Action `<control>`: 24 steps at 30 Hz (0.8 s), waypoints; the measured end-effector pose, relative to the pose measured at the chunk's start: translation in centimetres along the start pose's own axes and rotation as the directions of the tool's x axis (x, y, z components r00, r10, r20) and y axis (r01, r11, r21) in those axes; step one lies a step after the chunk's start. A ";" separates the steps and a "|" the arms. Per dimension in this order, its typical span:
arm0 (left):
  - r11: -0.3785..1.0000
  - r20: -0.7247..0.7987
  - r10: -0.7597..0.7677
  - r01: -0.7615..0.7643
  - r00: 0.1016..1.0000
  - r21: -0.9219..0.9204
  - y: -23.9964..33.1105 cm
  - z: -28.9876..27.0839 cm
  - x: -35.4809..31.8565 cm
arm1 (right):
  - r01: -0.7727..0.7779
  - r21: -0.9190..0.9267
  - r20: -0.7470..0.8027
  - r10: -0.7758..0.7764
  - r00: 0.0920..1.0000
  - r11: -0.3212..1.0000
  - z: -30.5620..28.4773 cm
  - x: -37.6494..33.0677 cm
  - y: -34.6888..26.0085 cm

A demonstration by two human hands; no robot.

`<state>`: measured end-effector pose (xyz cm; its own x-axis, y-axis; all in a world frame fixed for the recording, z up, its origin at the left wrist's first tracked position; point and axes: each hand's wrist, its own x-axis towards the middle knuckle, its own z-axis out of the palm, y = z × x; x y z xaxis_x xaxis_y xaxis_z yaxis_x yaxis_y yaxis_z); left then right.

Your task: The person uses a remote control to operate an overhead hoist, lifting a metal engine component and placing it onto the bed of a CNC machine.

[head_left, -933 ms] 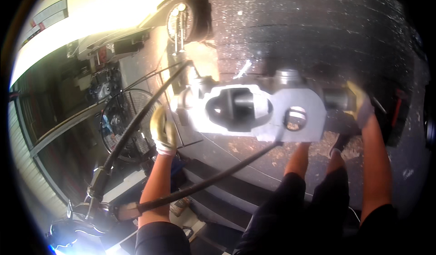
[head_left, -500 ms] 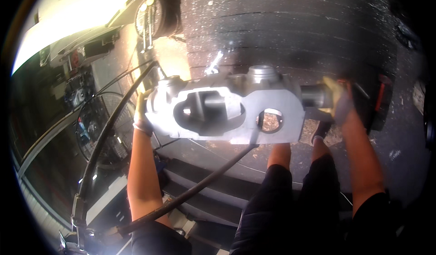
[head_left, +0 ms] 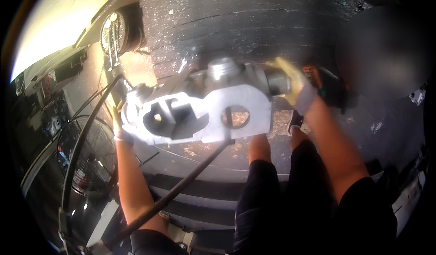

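Note:
A large silver-grey metal housing (head_left: 247, 96), with a wide irregular opening, a round hole and a raised round neck on top, spans the space before me. Its right end rises slightly above its left. My gloved right hand (head_left: 293, 82) grips the dark cylindrical stub (head_left: 278, 82) at that end, fingers over the top. At the opposite end, my gloved left hand (head_left: 116, 121) holds the housing's side; part of its fingers is hidden behind the metal. A dark metal bar (head_left: 181, 184) runs from lower left to the housing's lower edge, and a second bent bar (head_left: 84, 139) reaches its left end.
A caged fan (head_left: 86, 157) stands at left. Dark steps (head_left: 195, 189) lie below the housing. Beyond it spreads a dark, speckled surface (head_left: 236, 23) with a small shiny object (head_left: 182, 65). A blurred dark round shape (head_left: 386, 53) fills the upper right, beside an orange-and-black object (head_left: 312, 76).
The housing and both hands have shifted left in the picture, along with the surroundings. The housing's right end now sits higher. A blurred round shape has appeared at right.

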<state>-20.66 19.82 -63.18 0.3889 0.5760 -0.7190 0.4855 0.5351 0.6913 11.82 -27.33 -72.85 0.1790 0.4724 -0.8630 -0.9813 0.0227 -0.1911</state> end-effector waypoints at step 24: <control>-0.518 0.785 0.496 -0.600 0.371 0.610 -1.9 17.5 -10.1 | 0.210 -0.131 -0.228 -0.236 0.945 0.969 -10.7 -2.7 4.9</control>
<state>-11.80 2.23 -58.48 0.9998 -0.0066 0.0199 -0.0072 -0.9995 0.0298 7.31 -37.92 -76.44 0.4163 0.2405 -0.8768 -0.9039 0.0054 -0.4277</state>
